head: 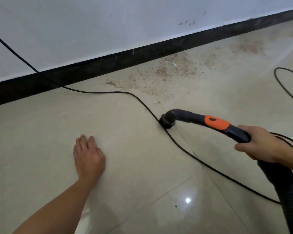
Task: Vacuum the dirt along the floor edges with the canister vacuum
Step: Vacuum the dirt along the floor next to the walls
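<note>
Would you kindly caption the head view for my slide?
Right hand grips the vacuum handle, nozzle against the power cord, short of dirt by the baseboard; left hand open over the floor.

Gripped at its rear bend by the right hand [259, 144]: a black, curved vacuum handle [193, 116], with an orange patch [217, 122] just ahead of the grip. Further ahead, bent down into a round black nozzle [167, 122], mouth on the tile, touching the black power cord [108, 92]. Behind and below the grip, a ribbed black hose [287, 191]. Well beyond the nozzle, far from the grip, brown dirt [172, 70] scattered beside the dark baseboard [91, 68].
</note>
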Tool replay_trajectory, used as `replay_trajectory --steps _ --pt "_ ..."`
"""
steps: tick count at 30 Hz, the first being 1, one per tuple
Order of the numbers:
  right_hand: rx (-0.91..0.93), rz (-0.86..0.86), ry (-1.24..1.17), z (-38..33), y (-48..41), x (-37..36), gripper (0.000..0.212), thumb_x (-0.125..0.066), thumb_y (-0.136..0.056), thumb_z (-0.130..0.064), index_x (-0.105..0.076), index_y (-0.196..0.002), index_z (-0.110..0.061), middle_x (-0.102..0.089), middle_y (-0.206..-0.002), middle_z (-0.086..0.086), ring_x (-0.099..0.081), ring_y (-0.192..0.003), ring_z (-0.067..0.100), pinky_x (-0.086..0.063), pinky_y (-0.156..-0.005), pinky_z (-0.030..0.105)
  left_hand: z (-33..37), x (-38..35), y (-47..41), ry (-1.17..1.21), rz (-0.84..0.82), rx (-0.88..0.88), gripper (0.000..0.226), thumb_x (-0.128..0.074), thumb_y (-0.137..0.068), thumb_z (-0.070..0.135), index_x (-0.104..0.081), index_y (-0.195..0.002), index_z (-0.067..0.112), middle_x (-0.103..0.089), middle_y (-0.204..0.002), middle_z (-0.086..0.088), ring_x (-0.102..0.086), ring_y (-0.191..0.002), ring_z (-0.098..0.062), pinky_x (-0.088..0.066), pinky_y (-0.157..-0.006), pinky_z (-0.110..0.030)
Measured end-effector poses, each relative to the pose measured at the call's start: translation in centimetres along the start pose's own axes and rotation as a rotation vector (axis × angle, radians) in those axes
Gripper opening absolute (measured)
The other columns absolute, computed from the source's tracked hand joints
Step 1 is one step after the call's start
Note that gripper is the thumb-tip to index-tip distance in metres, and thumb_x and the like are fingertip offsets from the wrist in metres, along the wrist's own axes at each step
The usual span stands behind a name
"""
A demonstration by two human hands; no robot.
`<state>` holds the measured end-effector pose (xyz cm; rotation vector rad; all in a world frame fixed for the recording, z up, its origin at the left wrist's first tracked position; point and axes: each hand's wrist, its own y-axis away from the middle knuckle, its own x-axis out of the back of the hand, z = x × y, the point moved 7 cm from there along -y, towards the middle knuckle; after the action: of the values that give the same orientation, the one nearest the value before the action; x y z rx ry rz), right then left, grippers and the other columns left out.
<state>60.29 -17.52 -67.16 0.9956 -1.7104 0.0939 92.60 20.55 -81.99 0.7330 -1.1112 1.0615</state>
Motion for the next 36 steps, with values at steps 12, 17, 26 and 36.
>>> replay_trajectory --steps 12,17,26,36 --pt "-0.158 0.213 -0.14 0.2 -2.0 -3.1 0.017 -0.069 -0.072 -0.012 -0.056 -0.081 -0.018 -0.062 -0.053 0.008 -0.055 -0.032 0.016 -0.042 -0.039 0.024 0.9 0.6 0.3 0.017 -0.001 -0.02 0.059 -0.028 -0.081 0.023 -0.056 -0.123 -0.008 -0.046 -0.133 -0.038 -0.041 -0.125 -0.054 -0.033 -0.106 -0.057" --pt "-0.113 0.201 -0.139 -2.9 -4.9 -3.7 0.017 -0.068 -0.074 -0.013 -0.056 -0.084 -0.019 -0.062 -0.059 0.011 -0.056 -0.034 0.018 -0.042 -0.041 0.023 0.6 0.5 0.2 0.014 -0.011 0.002 0.059 -0.03 -0.081 0.022 -0.055 -0.126 -0.006 -0.045 -0.136 -0.036 -0.04 -0.128 -0.051 -0.032 -0.107 -0.055" --pt "-0.109 0.189 -0.044 -0.5 -5.0 -0.7 0.017 -0.071 -0.073 -0.01 -0.056 -0.078 -0.017 -0.06 -0.049 0.008 -0.053 -0.03 0.015 -0.04 -0.04 0.023 0.5 0.5 0.1 0.008 0.028 -0.007 0.058 -0.029 -0.082 0.021 -0.056 -0.126 -0.005 -0.045 -0.136 -0.035 -0.04 -0.129 -0.05 -0.032 -0.106 -0.055" --pt "-0.266 0.114 -0.16 10.8 2.3 0.3 0.019 -0.071 -0.075 0.005 -0.057 -0.082 -0.008 -0.055 -0.044 0.016 -0.048 -0.034 0.025 -0.042 -0.04 0.027 0.8 0.3 0.2 -0.007 0.037 -0.022 0.056 -0.033 -0.08 0.02 -0.054 -0.124 -0.007 -0.046 -0.134 -0.037 -0.04 -0.126 -0.052 -0.031 -0.105 -0.058"
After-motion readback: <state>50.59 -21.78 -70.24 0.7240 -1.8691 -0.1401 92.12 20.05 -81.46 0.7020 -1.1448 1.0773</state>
